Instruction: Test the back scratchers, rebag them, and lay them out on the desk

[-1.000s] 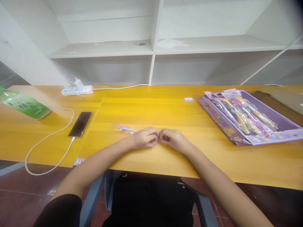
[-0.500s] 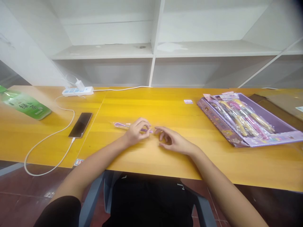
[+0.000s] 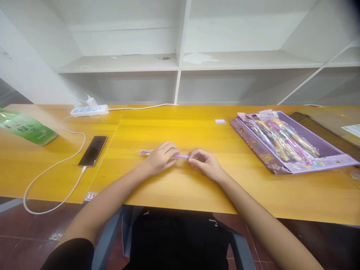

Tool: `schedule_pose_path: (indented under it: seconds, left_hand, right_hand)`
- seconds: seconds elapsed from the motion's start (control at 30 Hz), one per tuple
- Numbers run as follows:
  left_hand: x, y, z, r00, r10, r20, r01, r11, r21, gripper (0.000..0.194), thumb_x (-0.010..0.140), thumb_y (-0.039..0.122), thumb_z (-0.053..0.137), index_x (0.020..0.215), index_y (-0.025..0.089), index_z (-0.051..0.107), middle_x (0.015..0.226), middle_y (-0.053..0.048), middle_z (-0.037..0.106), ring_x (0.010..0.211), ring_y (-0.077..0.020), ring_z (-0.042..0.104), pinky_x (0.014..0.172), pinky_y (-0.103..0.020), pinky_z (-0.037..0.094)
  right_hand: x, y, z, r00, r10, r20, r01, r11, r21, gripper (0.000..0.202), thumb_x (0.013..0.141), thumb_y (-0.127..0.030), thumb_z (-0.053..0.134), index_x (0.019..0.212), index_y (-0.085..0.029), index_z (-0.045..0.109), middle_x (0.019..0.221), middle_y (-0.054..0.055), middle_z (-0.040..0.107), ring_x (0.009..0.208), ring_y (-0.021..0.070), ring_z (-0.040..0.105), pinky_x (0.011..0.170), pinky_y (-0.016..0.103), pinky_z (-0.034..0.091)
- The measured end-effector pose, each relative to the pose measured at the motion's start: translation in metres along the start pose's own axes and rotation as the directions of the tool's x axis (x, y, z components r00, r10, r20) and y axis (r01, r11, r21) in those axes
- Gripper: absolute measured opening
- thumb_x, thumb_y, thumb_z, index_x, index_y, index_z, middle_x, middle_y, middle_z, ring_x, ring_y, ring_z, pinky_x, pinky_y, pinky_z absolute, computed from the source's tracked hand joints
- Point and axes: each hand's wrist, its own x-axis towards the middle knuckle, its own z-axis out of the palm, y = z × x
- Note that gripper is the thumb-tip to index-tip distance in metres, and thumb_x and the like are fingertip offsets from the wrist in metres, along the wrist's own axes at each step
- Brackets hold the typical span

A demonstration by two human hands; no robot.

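A slim purple pen [image 3: 181, 156] lies sideways between my hands, low over the table. My left hand [image 3: 162, 157] is closed around its middle and hides that stretch of it. Out past the left side of this hand sticks the pen's other end, with what looks like clear wrapping around it. My right hand [image 3: 203, 162] pinches the pen's right tip between thumb and fingers.
To the right, a purple display box [image 3: 253, 147] holds several wrapped pens [image 3: 284, 138], beside a brown carton [image 3: 323, 123]. A small card [image 3: 220, 121] lies behind my hands. Leftward are a charging phone [image 3: 92, 150], a white cable [image 3: 30, 183], a power strip [image 3: 90, 110] and a green bottle [image 3: 28, 127].
My right hand has moved left from beside the pen and closed on its tip. More of the pen now shows to the right of my left hand. The view has shifted slightly.
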Motion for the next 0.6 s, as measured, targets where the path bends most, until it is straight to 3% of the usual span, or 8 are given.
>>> schedule_pose_path:
  seconds: [0.1,0.17,0.23,0.33,0.47,0.53,0.6]
  left_hand:
    - [-0.002,-0.003,0.005,0.994,-0.029,-0.104,0.044,0.989,0.138,0.012,0.103,0.028,0.065,0.106,0.023,0.075,0.129,-0.013,0.060,0.128,-0.0312,0.050,0.107,-0.051,0.048]
    - [-0.005,-0.002,0.012,0.982,-0.093,-0.162,0.125,0.972,0.201,0.012,0.102,0.031,0.067,0.101,0.027,0.078,0.125,-0.010,0.058,0.119,-0.0295,0.050,0.103,-0.050,0.048]
    - [-0.007,0.000,0.020,0.983,-0.139,-0.123,0.160,0.970,0.185,0.014,0.103,0.028,0.063,0.103,0.026,0.077,0.114,-0.008,0.055,0.103,-0.0239,0.051,0.093,-0.041,0.050]
    - [-0.009,0.003,0.026,0.990,-0.143,0.018,0.142,0.990,0.017,0.017,0.101,0.027,0.064,0.115,0.019,0.070,0.108,-0.007,0.050,0.088,-0.0184,0.053,0.078,-0.031,0.052]
    - [-0.008,0.006,0.022,0.980,-0.188,0.070,0.198,0.959,-0.203,0.033,0.094,0.035,0.075,0.119,0.018,0.064,0.113,-0.008,0.046,0.091,-0.0185,0.057,0.080,-0.034,0.059]
    - [-0.007,0.007,0.020,0.965,-0.256,0.053,0.261,0.923,-0.283,0.038,0.091,0.036,0.078,0.122,0.020,0.064,0.116,-0.008,0.044,0.097,-0.0198,0.059,0.081,-0.035,0.062]
    - [-0.008,0.009,0.017,0.915,-0.397,0.071,0.394,0.844,-0.363,0.044,0.090,0.037,0.080,0.128,0.024,0.063,0.119,-0.008,0.043,0.095,-0.0191,0.061,0.078,-0.036,0.064]
  right_hand:
    - [-0.001,-0.005,-0.003,0.991,-0.135,-0.006,0.133,0.986,-0.100,0.019,0.091,-0.043,0.081,0.087,-0.025,0.077,0.104,0.007,0.067,0.094,0.0213,0.067,0.073,0.035,0.059]
    - [-0.002,-0.007,-0.004,0.983,-0.182,0.034,0.185,0.971,-0.150,0.016,0.091,-0.041,0.082,0.085,-0.026,0.079,0.113,0.009,0.068,0.103,0.0239,0.068,0.086,0.041,0.060]
    - [-0.002,-0.006,-0.003,0.978,-0.184,0.097,0.196,0.970,-0.142,0.013,0.092,-0.039,0.081,0.087,-0.026,0.079,0.117,0.009,0.070,0.105,0.0248,0.069,0.093,0.045,0.059]
    - [-0.003,-0.004,-0.002,0.976,-0.142,0.165,0.161,0.981,-0.108,0.012,0.094,-0.038,0.079,0.092,-0.026,0.079,0.109,0.008,0.075,0.103,0.0246,0.072,0.095,0.046,0.058]
    - [-0.003,-0.001,-0.002,0.987,-0.098,0.126,0.117,0.981,-0.157,0.016,0.093,-0.040,0.080,0.090,-0.025,0.076,0.104,0.008,0.074,0.099,0.0236,0.072,0.093,0.044,0.058]
    - [-0.002,0.000,-0.003,0.991,-0.103,0.091,0.119,0.974,-0.193,0.017,0.094,-0.041,0.079,0.090,-0.025,0.075,0.103,0.008,0.072,0.097,0.0232,0.070,0.090,0.043,0.058]
    - [0.000,0.001,-0.003,0.992,-0.112,0.053,0.120,0.971,-0.205,0.018,0.093,-0.042,0.078,0.089,-0.025,0.075,0.104,0.008,0.069,0.099,0.0234,0.068,0.088,0.042,0.058]
